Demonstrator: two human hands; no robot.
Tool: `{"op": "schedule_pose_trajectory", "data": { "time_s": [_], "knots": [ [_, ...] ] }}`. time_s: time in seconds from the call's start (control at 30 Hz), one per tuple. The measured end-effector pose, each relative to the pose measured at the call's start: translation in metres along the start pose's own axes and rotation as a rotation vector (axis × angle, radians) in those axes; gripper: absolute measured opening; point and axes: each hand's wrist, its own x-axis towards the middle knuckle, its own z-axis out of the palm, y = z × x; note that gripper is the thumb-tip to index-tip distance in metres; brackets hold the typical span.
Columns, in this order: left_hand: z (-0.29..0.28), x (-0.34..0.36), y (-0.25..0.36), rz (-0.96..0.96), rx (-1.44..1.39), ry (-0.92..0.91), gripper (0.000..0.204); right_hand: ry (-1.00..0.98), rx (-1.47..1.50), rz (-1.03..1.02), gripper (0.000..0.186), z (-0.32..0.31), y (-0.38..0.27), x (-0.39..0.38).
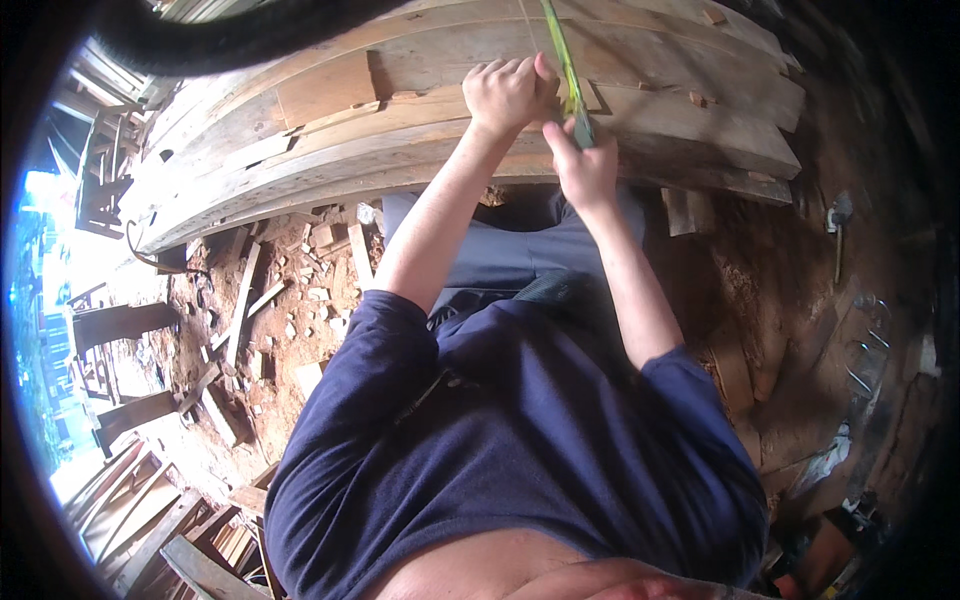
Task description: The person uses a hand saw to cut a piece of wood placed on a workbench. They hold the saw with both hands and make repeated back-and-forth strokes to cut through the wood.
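A long yellow-green strip (560, 50), which looks like a tape measure blade, runs from my right hand up over the pale wooden boards (660, 120). My right hand (590, 165) is wrapped round the dark grey-green body (583, 133) at its near end, thumb raised along it. My left hand (507, 95) is just above and left of the right one, fingers curled at the board surface beside the strip; whatever it grips is hidden. A thin pale line rises behind the left hand, too fine to name.
Loose offcuts (325, 235) and sticks (240, 300) litter the dirt floor at left. Dark timber pieces (120, 325) jut in at far left. A metal tool (838, 220) lies at right. A thick black loop (170, 50) hangs across the upper left.
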Motion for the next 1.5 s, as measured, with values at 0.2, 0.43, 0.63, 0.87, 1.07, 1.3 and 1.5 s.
{"op": "schedule_pose_trajectory", "data": {
  "time_s": [0.2, 0.43, 0.63, 0.87, 1.07, 1.3, 1.5],
  "knots": [
    [0.02, 0.002, -0.018, -0.08, 0.115, -0.114, 0.047, -0.009, 0.147, 0.095, 0.028, 0.004, 0.015, -0.023],
    [0.026, 0.002, -0.017, -0.107, 0.146, -0.13, 0.046, -0.005, 0.038, -0.043, 0.027, -0.045, 0.005, -0.139],
    [-0.004, -0.003, 0.0, 0.006, 0.02, 0.014, 0.044, -0.04, 0.008, -0.057, 0.028, -0.016, -0.006, -0.032],
    [0.012, 0.005, -0.018, -0.09, 0.117, -0.115, 0.044, 0.022, 0.127, 0.048, 0.028, 0.011, 0.015, -0.015],
    [0.022, 0.005, -0.017, -0.112, 0.158, -0.192, 0.048, -0.048, 0.13, 0.117, 0.025, -0.049, 0.011, -0.127],
    [-0.003, -0.005, 0.002, 0.0, 0.043, 0.021, 0.042, -0.065, -0.032, 0.04, 0.026, -0.024, -0.004, -0.032],
    [0.004, -0.002, -0.013, 0.002, 0.069, -0.003, 0.041, -0.057, 0.134, 0.067, 0.025, 0.007, 0.009, 0.008]
  ]
}}
